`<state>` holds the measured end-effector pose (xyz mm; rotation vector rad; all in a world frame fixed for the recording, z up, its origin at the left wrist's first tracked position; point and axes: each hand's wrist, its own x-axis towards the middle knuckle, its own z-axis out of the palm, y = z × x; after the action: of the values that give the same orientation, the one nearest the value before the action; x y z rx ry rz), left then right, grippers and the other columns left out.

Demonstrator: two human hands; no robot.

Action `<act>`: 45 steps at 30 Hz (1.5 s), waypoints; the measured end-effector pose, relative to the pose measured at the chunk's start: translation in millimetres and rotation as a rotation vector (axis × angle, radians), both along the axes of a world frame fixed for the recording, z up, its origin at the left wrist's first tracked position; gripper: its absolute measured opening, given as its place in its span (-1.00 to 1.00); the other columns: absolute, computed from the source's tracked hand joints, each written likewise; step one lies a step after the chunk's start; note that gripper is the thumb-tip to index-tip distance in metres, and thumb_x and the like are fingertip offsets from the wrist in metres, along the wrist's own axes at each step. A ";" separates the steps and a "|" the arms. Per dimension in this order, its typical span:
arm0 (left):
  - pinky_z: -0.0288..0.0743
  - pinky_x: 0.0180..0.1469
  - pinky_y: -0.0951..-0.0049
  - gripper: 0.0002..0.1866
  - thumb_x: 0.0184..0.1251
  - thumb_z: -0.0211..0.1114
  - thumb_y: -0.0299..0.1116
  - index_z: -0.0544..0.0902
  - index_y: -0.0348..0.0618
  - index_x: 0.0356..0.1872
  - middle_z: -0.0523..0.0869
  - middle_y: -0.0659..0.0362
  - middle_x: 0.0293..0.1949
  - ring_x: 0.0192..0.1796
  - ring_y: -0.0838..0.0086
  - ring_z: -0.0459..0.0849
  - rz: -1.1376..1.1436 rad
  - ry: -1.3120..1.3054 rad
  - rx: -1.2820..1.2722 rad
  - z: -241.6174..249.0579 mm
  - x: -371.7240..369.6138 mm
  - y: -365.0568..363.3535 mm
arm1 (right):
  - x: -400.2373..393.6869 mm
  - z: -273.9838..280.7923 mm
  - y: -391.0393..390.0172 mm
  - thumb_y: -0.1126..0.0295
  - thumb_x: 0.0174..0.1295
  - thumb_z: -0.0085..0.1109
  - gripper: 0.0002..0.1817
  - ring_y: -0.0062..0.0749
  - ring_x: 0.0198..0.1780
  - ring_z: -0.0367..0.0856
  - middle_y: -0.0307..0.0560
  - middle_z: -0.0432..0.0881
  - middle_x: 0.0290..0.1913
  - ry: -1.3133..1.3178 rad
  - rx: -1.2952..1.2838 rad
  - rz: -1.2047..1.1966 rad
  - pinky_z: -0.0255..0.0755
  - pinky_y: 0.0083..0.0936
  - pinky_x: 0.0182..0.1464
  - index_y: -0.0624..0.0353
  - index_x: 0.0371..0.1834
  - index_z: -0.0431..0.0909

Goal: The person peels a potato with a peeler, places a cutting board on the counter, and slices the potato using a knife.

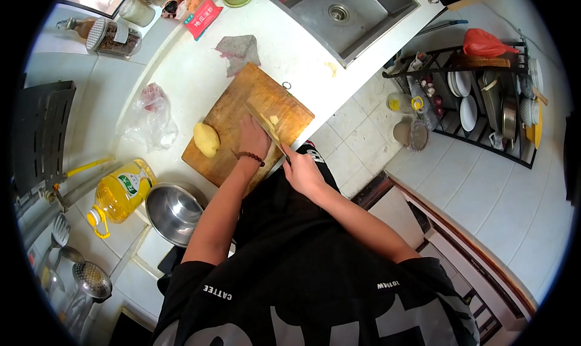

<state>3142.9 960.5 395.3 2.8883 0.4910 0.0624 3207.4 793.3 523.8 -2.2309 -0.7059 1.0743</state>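
A wooden cutting board (230,110) lies at an angle on the white counter. My left hand (254,137), with a beaded bracelet at the wrist, rests on the board against the knife's left side; whatever lies under its fingers is hidden. In my right hand (301,170) is the handle of a knife (266,123), whose blade slants up and left across the board. Small pale yellow pieces (273,120) sit just right of the blade. A whole peeled yellow potato (206,140) lies at the board's left edge, apart from my left hand.
A steel bowl (174,211) and an oil bottle (124,188) stand at the left. Beyond the board are a grey cloth (240,52), a plastic bag (151,122) and a red packet (203,19). A sink (375,28) is at upper right, a dish rack (478,143) farther right.
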 end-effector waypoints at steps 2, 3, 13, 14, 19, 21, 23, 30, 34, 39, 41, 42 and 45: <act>0.35 0.14 0.02 -0.67 0.34 0.28 -0.35 0.60 -0.44 -0.02 0.57 -0.16 -0.09 0.04 -0.03 0.45 0.009 -0.016 0.004 -12.3 -3.6 -0.1 | 0.0 0.2 3.7 0.52 0.34 0.20 -0.47 0.44 -0.18 0.68 0.52 0.68 -0.28 -0.006 0.020 -0.016 0.58 0.17 -0.07 0.28 0.40 0.48; 0.35 0.14 0.01 -0.70 0.34 0.27 -0.37 0.59 -0.44 -0.05 0.56 -0.18 -0.11 0.03 -0.05 0.46 0.017 -0.035 0.008 -7.9 0.1 -0.2 | 1.5 0.3 5.0 0.57 0.32 0.19 -0.47 0.43 -0.21 0.67 0.54 0.65 -0.31 -0.015 0.040 -0.033 0.56 0.14 -0.11 0.30 0.40 0.51; 0.38 0.11 -0.03 -0.77 0.31 0.31 -0.43 0.53 -0.37 -0.14 0.51 -0.22 -0.11 0.00 -0.11 0.47 0.196 -0.135 -0.229 5.1 6.8 -6.9 | 8.2 -30.8 9.3 0.53 0.31 0.22 -0.55 0.46 -0.10 0.68 0.51 0.69 -0.22 -0.024 0.050 -0.018 0.59 0.17 0.00 0.32 0.29 0.52; 0.38 0.14 -0.06 -0.73 0.30 0.29 -0.47 0.50 -0.41 -0.07 0.49 -0.25 -0.05 0.04 -0.16 0.45 0.192 -0.094 -0.252 8.7 6.4 -7.2 | 9.2 -37.6 10.9 0.54 0.31 0.21 -0.57 0.47 -0.08 0.67 0.52 0.69 -0.22 -0.044 0.091 -0.021 0.58 0.17 0.01 0.33 0.26 0.53; 0.39 0.18 -0.10 -0.71 0.29 0.27 -0.49 0.44 -0.42 -0.06 0.46 -0.27 -0.01 0.07 -0.21 0.44 0.155 0.028 -0.216 18.5 10.5 -6.6 | 18.2 -56.6 17.3 0.55 0.29 0.20 -0.63 0.48 -0.04 0.65 0.54 0.68 -0.20 -0.015 0.117 -0.015 0.56 0.18 0.04 0.37 0.16 0.54; 0.38 0.18 -0.12 -0.73 0.28 0.28 -0.47 0.43 -0.39 -0.12 0.45 -0.26 -0.04 0.06 -0.20 0.44 0.164 -0.027 -0.238 17.1 8.2 -7.0 | 15.4 -57.1 16.5 0.53 0.31 0.19 -0.60 0.47 -0.02 0.65 0.53 0.68 -0.19 -0.021 0.111 -0.029 0.56 0.15 0.07 0.34 0.21 0.56; 0.37 0.18 -0.12 -0.72 0.29 0.27 -0.46 0.44 -0.39 -0.09 0.45 -0.26 -0.03 0.07 -0.20 0.44 0.180 -0.023 -0.259 13.3 9.4 -6.3 | 14.5 -50.9 8.2 0.51 0.32 0.19 -0.58 0.47 -0.02 0.64 0.51 0.68 -0.18 -0.029 0.144 -0.064 0.56 0.14 0.07 0.31 0.25 0.57; 0.40 0.29 -0.02 -0.43 0.32 0.45 -0.19 0.50 -0.34 0.22 0.53 -0.26 0.14 0.21 -0.19 0.48 0.171 -0.073 -0.219 47.1 -0.8 -9.3 | 33.6 -13.3 -8.6 0.47 0.38 0.14 -0.58 0.27 -0.26 0.73 0.34 0.68 -0.38 0.052 0.075 -0.253 0.58 -0.06 -0.09 0.17 0.30 0.64; 0.39 0.36 0.01 -0.25 0.25 0.54 -0.14 0.44 -0.35 0.35 0.53 -0.25 0.23 0.29 -0.18 0.48 0.261 -0.092 -0.418 24.9 -11.8 -3.7 | 46.4 2.8 -7.5 0.44 0.39 0.18 -0.64 0.27 -0.29 0.71 0.37 0.64 -0.41 0.039 0.101 -0.262 0.54 -0.11 -0.19 0.20 0.23 0.68; 0.38 0.42 0.02 -0.20 0.22 0.55 -0.29 0.40 -0.28 0.47 0.54 -0.18 0.34 0.38 -0.11 0.50 0.281 -0.146 -0.568 23.2 -44.9 6.6 | 38.2 13.6 -0.5 0.41 0.42 0.19 -0.69 -0.04 -0.49 0.62 0.28 0.60 -0.50 0.101 0.148 -0.221 0.49 -0.20 -0.28 0.25 0.17 0.69; 0.45 0.36 0.04 -0.20 0.23 0.53 -0.31 0.40 -0.26 0.49 0.59 -0.17 0.30 0.31 -0.09 0.56 0.294 -0.203 -0.533 13.7 -55.8 7.8 | 29.5 4.9 0.7 0.41 0.42 0.19 -0.70 -0.04 -0.48 0.62 0.28 0.60 -0.49 0.096 0.168 -0.198 0.49 -0.20 -0.28 0.26 0.14 0.69; 0.52 0.30 0.06 -0.21 0.24 0.51 -0.34 0.40 -0.25 0.50 0.64 -0.16 0.27 0.25 -0.07 0.63 0.298 -0.262 -0.497 16.2 -57.9 8.3 | 25.7 2.0 1.8 0.41 0.42 0.19 -0.71 -0.04 -0.48 0.62 0.28 0.61 -0.49 0.086 0.190 -0.184 0.49 -0.19 -0.28 0.27 0.11 0.70; 0.49 0.37 0.04 -0.18 0.19 0.52 -0.33 0.40 -0.27 0.50 0.60 -0.23 0.33 0.36 -0.15 0.57 0.483 -0.076 -0.745 26.3 -66.2 15.3 | 17.6 -3.3 3.7 0.41 0.43 0.18 -0.73 -0.05 -0.45 0.70 0.24 0.65 -0.50 0.039 0.176 -0.127 0.54 -0.21 -0.24 0.28 0.09 0.70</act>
<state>3076.8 975.8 421.6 1.9959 0.9470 0.0490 3225.0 796.9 520.4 -2.0697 -0.6084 0.9536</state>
